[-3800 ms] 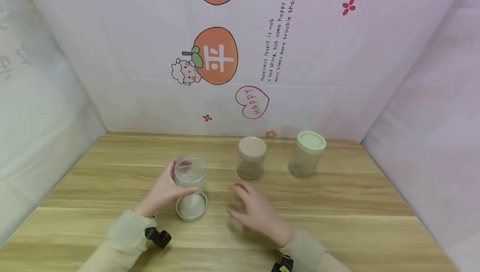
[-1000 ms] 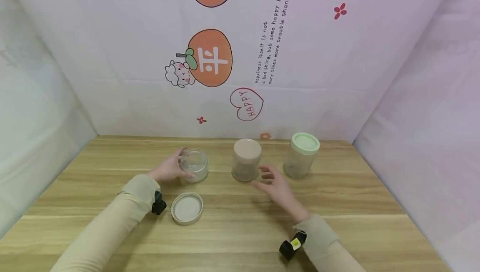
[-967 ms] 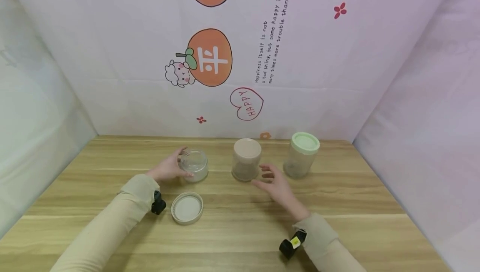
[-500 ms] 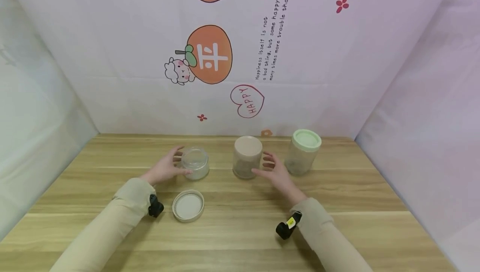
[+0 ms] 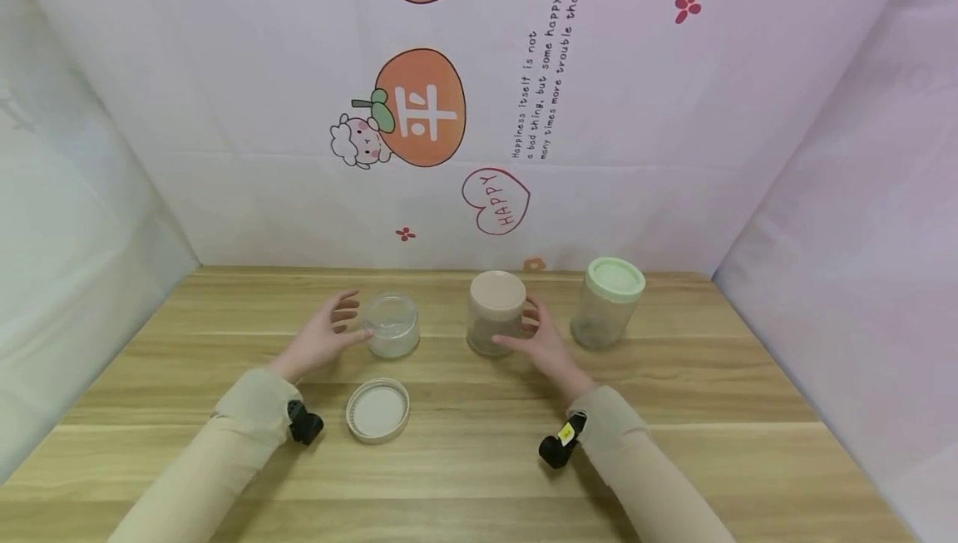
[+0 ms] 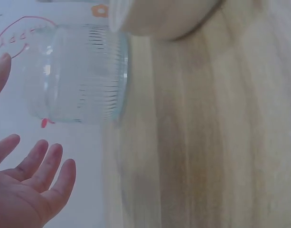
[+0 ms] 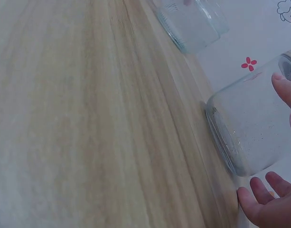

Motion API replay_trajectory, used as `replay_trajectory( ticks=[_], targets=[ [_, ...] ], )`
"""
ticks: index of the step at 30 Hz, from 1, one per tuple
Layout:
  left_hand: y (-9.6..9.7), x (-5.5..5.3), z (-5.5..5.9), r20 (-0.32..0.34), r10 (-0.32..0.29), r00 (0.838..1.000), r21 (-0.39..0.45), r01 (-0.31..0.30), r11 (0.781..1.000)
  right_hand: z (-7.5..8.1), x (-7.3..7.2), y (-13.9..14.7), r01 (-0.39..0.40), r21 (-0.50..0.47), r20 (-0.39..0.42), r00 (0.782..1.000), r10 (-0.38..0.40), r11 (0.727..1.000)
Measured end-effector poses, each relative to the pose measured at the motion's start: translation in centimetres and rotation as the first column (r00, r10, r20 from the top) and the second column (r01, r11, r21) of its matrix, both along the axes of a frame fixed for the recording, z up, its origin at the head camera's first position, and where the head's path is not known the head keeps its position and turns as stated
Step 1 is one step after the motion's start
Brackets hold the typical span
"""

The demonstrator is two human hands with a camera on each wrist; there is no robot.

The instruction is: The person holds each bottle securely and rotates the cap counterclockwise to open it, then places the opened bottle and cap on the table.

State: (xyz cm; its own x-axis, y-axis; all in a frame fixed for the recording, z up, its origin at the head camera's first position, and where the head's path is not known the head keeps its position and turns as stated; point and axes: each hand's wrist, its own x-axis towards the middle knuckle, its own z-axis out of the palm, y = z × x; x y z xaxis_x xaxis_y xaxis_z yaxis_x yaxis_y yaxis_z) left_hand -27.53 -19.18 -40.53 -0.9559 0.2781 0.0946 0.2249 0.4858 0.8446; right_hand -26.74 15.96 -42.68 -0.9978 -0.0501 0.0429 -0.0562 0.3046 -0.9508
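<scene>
Pink-lidded jar [image 5: 490, 318] stood upright, partway inside spread right grip [image 5: 545, 349], nearer than left; contact unclear.
Lidless jar [image 5: 394, 331] sat just right of spread left grip [image 5: 314, 342].

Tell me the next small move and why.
Probably close the right hand gently on the middle jar: its thumb and fingers are set around that jar's sides, below the lid, though firm contact isn't clear. The left hand is open beside the left jar, not gripping it, so nothing there seems to need attention first.
</scene>
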Motion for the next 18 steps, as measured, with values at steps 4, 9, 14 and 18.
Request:
replay_trajectory(
  ticks=[4,9,14,18],
  targets=[
    [-0.1,0.7,0.1,-0.009,0.034,0.999,0.064,-0.034,0.997,-0.2,-0.1,-0.4,0.002,-0.001,0.001,1.000,-0.002,1.000],
    [0.0,1.6,0.3,-0.034,0.033,0.999,0.107,-0.029,0.994,-0.1,-0.1,-1.2,0.015,-0.004,0.000,1.000,-0.015,1.000],
    [0.5,2.4,0.5,-0.055,0.015,0.998,0.130,-0.008,0.991,0.0,-0.2,-1.9,0.051,0.002,0.004,0.999,-0.051,0.999],
    [1.0,2.9,0.8,-0.052,-0.008,0.999,0.136,0.015,0.991,0.0,-0.2,-2.2,0.077,-0.002,0.001,0.997,-0.077,0.997]
  ],
)
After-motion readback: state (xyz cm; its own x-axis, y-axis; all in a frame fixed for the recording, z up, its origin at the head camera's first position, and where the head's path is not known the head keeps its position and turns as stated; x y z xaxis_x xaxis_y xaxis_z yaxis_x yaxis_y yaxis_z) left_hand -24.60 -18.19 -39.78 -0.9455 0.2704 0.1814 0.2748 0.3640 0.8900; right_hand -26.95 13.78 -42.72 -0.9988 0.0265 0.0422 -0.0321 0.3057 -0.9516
